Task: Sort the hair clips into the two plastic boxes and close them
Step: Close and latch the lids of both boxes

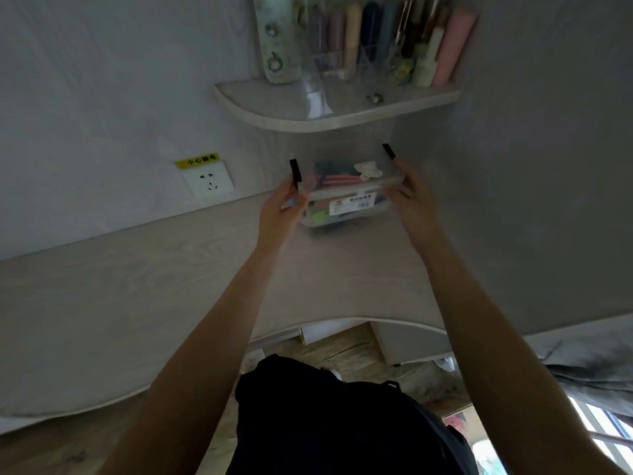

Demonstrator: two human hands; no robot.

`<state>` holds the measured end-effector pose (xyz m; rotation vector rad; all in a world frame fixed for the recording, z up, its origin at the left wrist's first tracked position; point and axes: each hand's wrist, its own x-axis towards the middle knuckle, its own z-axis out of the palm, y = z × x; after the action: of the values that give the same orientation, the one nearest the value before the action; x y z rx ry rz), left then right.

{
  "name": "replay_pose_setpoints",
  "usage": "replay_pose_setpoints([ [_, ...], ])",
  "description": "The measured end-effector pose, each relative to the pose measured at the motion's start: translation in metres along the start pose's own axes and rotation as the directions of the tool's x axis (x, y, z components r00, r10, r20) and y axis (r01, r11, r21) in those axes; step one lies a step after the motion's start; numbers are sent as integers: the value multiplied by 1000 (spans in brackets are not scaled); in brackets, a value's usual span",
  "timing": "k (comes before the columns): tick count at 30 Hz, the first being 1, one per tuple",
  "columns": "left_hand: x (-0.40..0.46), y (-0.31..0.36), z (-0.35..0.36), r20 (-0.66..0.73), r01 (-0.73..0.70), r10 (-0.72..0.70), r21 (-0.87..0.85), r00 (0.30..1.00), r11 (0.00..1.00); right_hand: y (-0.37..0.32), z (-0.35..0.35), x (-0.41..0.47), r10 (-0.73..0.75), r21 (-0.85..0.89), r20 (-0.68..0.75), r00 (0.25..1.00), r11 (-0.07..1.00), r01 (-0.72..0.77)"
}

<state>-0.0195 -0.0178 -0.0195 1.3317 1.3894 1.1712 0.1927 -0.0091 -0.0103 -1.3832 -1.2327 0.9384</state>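
Two clear plastic boxes stand stacked on the pale wooden desk, under the corner shelf. The upper box has a clear lid and black side latches that stick up. Through it show coloured hair clips and a cream one. The lower box carries a white label and holds more clips, green and orange among them. My left hand grips the left end of the stack by the latch. My right hand holds the right end. Both arms are stretched forward.
A rounded corner shelf hangs just above the boxes and carries a bottle, a clear organiser and several pens and tubes. A wall socket with a yellow sticker sits to the left. A wall stands close on the right. The desk's curved front edge lies near my body.
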Motion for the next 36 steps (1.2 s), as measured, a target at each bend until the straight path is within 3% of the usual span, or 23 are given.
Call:
replay_pose_setpoints([
  [5, 16, -8, -4, 1, -23, 23, 81, 1000, 996, 15, 12, 24, -3, -46, -35, 999, 999, 1],
  [7, 17, -22, -10, -51, 17, -9, 153, 999, 988, 23, 14, 12, -47, -115, -173, 984, 993, 28],
  [10, 17, -42, -12, -30, 144, -141, 248, 990, 958, 35, 22, -18, -183, -374, -380, 906, 927, 30],
  [13, 21, -53, -5, 51, 263, -275, 169, 960, 950, 55, 29, -33, -307, -554, -250, 918, 823, 124],
  [16, 27, -58, 4, 4, 238, -244, 200, 970, 950, 76, 32, -32, -321, -741, -12, 947, 639, 207],
  [22, 50, -37, 37, 24, 97, -116, 395, 993, 913, 78, 14, -5, -173, -807, 42, 984, 575, 135],
  [27, 71, -43, 56, 28, 63, -89, 502, 996, 862, 73, -1, 21, -57, -916, 121, 991, 377, 133],
  [32, 74, -43, 64, 16, 27, -45, 587, 999, 809, 69, -4, 33, -4, -937, 109, 994, 333, 105],
  [36, 76, -47, 61, 69, 46, -104, 569, 992, 821, 71, -5, 27, 109, -923, 112, 988, 379, 63],
])
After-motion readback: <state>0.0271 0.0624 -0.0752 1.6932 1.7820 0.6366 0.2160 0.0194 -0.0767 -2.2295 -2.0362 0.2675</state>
